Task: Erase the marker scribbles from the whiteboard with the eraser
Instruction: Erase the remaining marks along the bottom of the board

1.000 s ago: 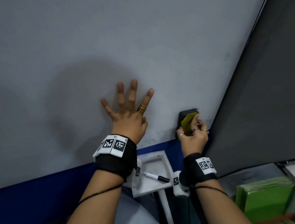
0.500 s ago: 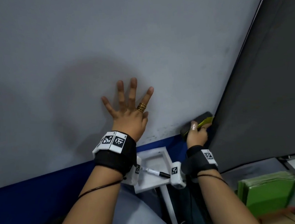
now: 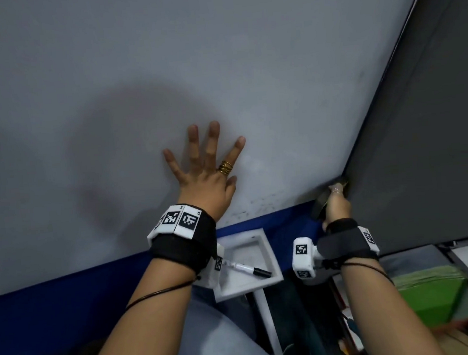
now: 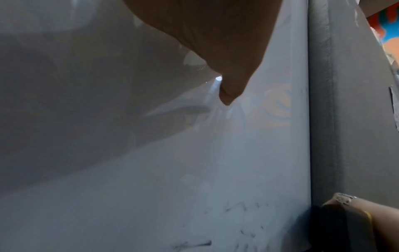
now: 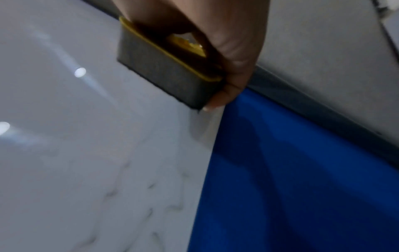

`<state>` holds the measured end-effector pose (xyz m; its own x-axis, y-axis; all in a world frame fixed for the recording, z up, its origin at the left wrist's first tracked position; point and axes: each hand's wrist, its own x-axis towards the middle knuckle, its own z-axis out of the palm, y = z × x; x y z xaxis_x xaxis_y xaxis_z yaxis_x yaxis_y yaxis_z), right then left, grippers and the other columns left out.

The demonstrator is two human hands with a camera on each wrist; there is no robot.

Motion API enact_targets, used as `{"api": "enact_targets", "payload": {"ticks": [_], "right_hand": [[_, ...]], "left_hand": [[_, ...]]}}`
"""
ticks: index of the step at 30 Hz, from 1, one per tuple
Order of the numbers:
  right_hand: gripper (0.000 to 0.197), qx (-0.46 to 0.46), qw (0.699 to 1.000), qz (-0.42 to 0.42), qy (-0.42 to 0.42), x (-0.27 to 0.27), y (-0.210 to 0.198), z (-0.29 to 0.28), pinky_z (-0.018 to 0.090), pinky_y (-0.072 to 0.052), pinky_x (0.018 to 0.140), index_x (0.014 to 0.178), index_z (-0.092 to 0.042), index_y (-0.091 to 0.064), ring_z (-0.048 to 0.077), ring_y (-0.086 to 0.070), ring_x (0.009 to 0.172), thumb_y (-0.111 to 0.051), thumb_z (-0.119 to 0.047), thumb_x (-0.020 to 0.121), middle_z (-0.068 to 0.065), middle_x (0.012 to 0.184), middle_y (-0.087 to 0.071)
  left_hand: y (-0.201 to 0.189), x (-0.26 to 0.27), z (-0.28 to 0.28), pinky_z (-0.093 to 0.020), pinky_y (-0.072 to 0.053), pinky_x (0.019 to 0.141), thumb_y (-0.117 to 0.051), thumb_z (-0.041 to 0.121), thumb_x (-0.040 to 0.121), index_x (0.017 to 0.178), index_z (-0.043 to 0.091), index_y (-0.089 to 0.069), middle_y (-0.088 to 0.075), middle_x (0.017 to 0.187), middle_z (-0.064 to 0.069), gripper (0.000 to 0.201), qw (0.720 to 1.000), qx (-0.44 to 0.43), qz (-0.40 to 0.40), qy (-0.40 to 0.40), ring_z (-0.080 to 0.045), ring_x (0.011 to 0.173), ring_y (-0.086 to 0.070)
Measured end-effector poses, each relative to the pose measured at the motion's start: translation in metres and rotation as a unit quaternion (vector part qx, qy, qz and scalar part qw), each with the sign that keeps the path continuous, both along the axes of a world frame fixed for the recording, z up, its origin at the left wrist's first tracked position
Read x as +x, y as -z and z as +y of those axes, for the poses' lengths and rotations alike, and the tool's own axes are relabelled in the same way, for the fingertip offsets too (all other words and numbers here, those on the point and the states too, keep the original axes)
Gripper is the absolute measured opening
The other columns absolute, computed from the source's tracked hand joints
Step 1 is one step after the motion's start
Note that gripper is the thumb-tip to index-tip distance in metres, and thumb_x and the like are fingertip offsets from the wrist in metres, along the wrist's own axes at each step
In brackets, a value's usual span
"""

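Note:
The whiteboard (image 3: 217, 52) fills most of the head view. Faint marker scribbles (image 3: 257, 205) remain along its lower edge, left of the bottom right corner; the scribbles (image 4: 244, 221) and smears (image 5: 129, 196) also show in the wrist views. My left hand (image 3: 206, 165) lies flat on the board with fingers spread. My right hand (image 3: 337, 202) grips the eraser (image 5: 164, 68), a dark felt block with a yellow back, pressed on the board at the bottom right corner. In the head view the eraser (image 3: 320, 205) is mostly hidden by the hand.
A blue frame strip (image 3: 96, 294) runs under the board. A white tray (image 3: 269, 250) below it holds a black-capped marker (image 3: 248, 270). A dark grey panel (image 3: 425, 134) adjoins the board's right edge. A green object (image 3: 432, 290) lies at lower right.
My right hand has slid the eraser rightward and down along the board's lower edge into the bottom right corner. The left hand has stayed flat on the board.

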<state>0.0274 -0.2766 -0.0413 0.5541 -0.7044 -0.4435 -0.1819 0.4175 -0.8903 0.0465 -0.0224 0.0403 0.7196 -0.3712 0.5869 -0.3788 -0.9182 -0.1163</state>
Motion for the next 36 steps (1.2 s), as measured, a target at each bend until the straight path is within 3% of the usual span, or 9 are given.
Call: {"api": "enact_targets", "payload": {"ticks": [3,6,14,17,22,26,30,33,36], "right_hand": [[0.02,0.031,0.999,-0.003,-0.025,-0.011,0.006,0.017,0.03,-0.042,0.074,0.096,-0.011,-0.059,0.022,-0.052,0.086,-0.049,-0.028,0.094,0.008,0.101,-0.054],[0.023,0.059,0.995,-0.017,-0.077,-0.017,0.01,0.052,0.027,-0.041,0.061,0.081,-0.018,-0.054,0.017,-0.05,0.07,-0.045,-0.031,0.097,0.005,0.082,-0.054],[0.017,0.063,0.998,-0.024,-0.02,-0.004,0.002,0.0,0.027,-0.039,0.056,0.078,-0.025,-0.049,0.014,-0.049,0.07,-0.048,-0.038,0.09,-0.002,0.081,-0.052],[0.018,0.052,0.998,-0.019,-0.041,-0.009,-0.003,0.018,0.023,-0.041,0.053,0.08,-0.024,-0.049,0.014,-0.049,0.069,-0.048,-0.039,0.09,-0.002,0.079,-0.051],[0.027,0.085,0.989,-0.007,-0.124,-0.026,-0.01,0.109,0.039,-0.048,0.085,0.096,-0.011,-0.053,0.025,-0.055,0.087,-0.043,-0.037,0.098,0.007,0.091,-0.057],[0.031,0.155,0.968,-0.014,-0.195,-0.035,-0.023,0.173,0.03,-0.046,0.064,0.091,-0.012,-0.054,0.019,-0.053,0.071,-0.039,-0.037,0.1,0.006,0.077,-0.055],[0.034,0.235,0.948,-0.008,-0.214,-0.039,-0.029,0.202,0.043,-0.051,0.085,0.101,-0.012,-0.05,0.023,-0.053,0.079,-0.038,-0.044,0.099,0.01,0.086,-0.055],[0.036,0.263,0.933,-0.022,-0.243,-0.04,-0.027,0.194,0.029,-0.048,0.057,0.084,-0.016,-0.048,0.02,-0.049,0.071,-0.037,-0.049,0.096,0.006,0.074,-0.049],[0.036,0.243,0.943,-0.056,-0.219,-0.043,-0.033,0.165,0.026,-0.04,0.051,0.071,-0.017,-0.046,0.016,-0.048,0.058,-0.034,-0.038,0.098,0.003,0.058,-0.051]], "left_hand": [[0.004,0.001,-0.002,-0.062,0.024,0.096,-0.051,0.034,0.086,0.146,0.042,-0.007,0.039,0.147,0.004,0.075,1.0,-0.018,-0.014,0.012,-0.027,0.133,0.039],[0.003,0.001,-0.002,-0.06,0.026,0.096,-0.051,0.032,0.086,0.145,0.042,-0.008,0.039,0.147,0.005,0.074,1.0,-0.022,-0.007,0.017,-0.026,0.132,0.04],[0.002,0.0,0.01,-0.056,0.025,0.099,-0.063,0.021,0.083,0.144,0.045,-0.009,0.038,0.148,0.009,0.085,0.999,-0.017,-0.003,0.039,-0.021,0.135,0.037],[0.003,-0.001,0.006,-0.056,0.026,0.099,-0.063,0.009,0.075,0.144,0.044,-0.011,0.036,0.148,0.008,0.093,0.999,-0.019,-0.007,0.037,-0.023,0.135,0.037],[0.002,-0.002,0.012,-0.054,0.025,0.1,-0.056,0.002,0.067,0.145,0.042,-0.009,0.029,0.152,0.006,0.1,0.999,0.007,-0.003,0.04,-0.022,0.136,0.035],[-0.008,-0.008,0.031,-0.049,0.024,0.102,-0.048,-0.003,0.061,0.146,0.04,-0.009,0.011,0.156,0.005,0.103,0.996,0.063,0.017,0.054,-0.02,0.138,0.031],[-0.02,-0.012,0.047,-0.049,0.03,0.101,-0.053,-0.001,0.067,0.144,0.042,-0.001,0.028,0.152,0.006,0.102,0.988,0.141,0.033,0.049,-0.016,0.135,0.037],[-0.026,-0.011,0.058,-0.052,0.024,0.104,-0.058,0.001,0.065,0.145,0.037,-0.024,0.006,0.155,0.003,0.094,0.984,0.171,-0.009,0.056,-0.014,0.14,0.026],[-0.027,-0.01,0.065,-0.054,0.024,0.104,-0.062,0.002,0.064,0.143,0.036,-0.032,-0.001,0.155,0.003,0.091,0.979,0.193,-0.035,0.061,-0.016,0.144,0.013]]}}
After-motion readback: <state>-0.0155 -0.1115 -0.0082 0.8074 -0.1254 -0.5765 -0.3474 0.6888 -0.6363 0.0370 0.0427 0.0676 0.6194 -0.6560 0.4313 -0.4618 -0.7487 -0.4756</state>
